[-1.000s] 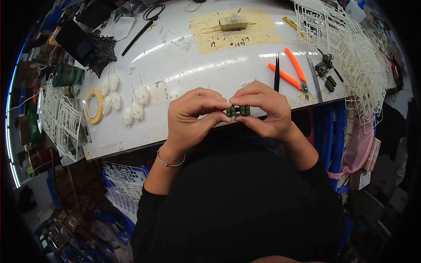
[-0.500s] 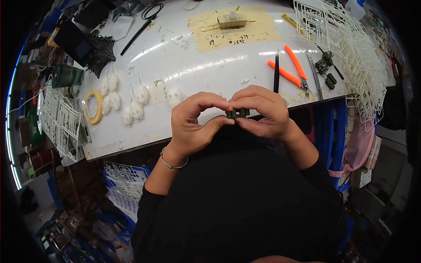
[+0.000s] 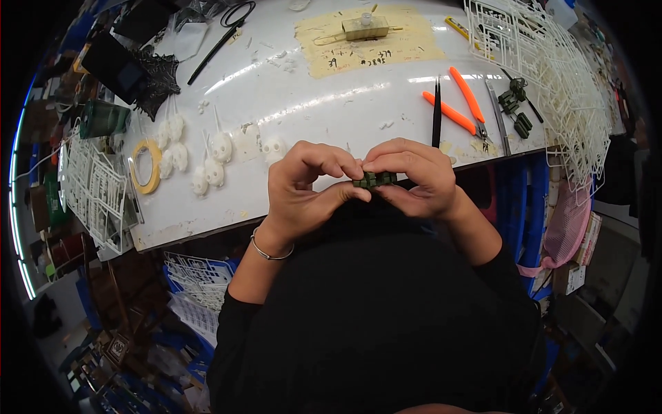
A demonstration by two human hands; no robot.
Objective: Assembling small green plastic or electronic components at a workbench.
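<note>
White bench, cluttered: orange-handled cutters and black tweezers far right, white skull-shaped parts and yellow tape roll left. At near edge, left hand and right hand pinched together, gripping small dark green model part between fingertips.

A flat rectangular yellowish paper sheet bearing handwriting lies on the white table at twelve o'clock.
</note>
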